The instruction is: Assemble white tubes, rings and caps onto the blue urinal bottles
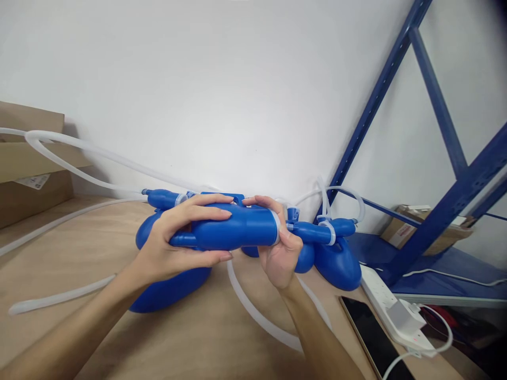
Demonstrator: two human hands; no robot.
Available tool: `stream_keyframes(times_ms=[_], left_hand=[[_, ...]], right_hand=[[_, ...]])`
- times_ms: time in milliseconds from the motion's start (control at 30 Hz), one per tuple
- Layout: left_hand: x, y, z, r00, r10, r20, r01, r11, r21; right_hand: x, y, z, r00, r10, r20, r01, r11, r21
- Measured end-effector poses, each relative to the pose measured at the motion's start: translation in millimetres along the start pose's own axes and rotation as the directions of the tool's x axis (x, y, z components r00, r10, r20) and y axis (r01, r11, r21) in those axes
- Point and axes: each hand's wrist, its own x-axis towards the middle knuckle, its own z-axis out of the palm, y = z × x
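Observation:
Both hands hold a blue bottle-shaped plastic part (237,228) sideways above the table. My left hand (168,243) wraps its narrower left end, with thumb below and fingers on top. At the wide right end, my right hand (279,258) grips around a white ring (276,227), its thumb against that end. Behind my left hand are a smaller blue part (162,199) joined to a clear hose and a rounded blue body (172,290), both partly hidden. Right of my right hand, another blue cylindrical part (311,232) with a white collar lies over a rounded blue container (338,266).
Whitish hoses (259,316) trail across the wooden table (222,343). At the right edge lie a phone (370,332) and a white power strip (382,301) with a plugged-in charger. A blue metal shelf (439,216) stands beyond. Cardboard boxes (35,195) sit at left.

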Motion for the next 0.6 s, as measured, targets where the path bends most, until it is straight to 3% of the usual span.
stream_keyframes(times_ms=[100,233,367,467,600], left_hand=[[-1,4,0.3,0.997,0.067,0.025,-0.068,0.997,0.026],[0,10,-0.2,0.979,0.171,0.111,-0.19,0.965,0.183],[3,9,-6.3,0.95,0.244,0.194,-0.298,0.893,0.336],[5,-1,-20.1,0.964,0.145,0.222,-0.223,0.894,0.387],[8,-15,-47.3,0.996,-0.068,0.049,0.044,0.922,0.386]], right_hand=[[-3,2,4,0.998,-0.001,-0.065,0.0,1.0,-0.009],[-1,3,4,0.994,0.007,-0.108,-0.008,1.0,-0.016],[6,2,0,0.977,0.165,-0.132,-0.155,0.985,0.077],[10,15,-12,0.936,0.332,-0.117,-0.329,0.943,0.048],[18,69,-46,0.916,0.329,-0.23,-0.367,0.919,-0.146]])
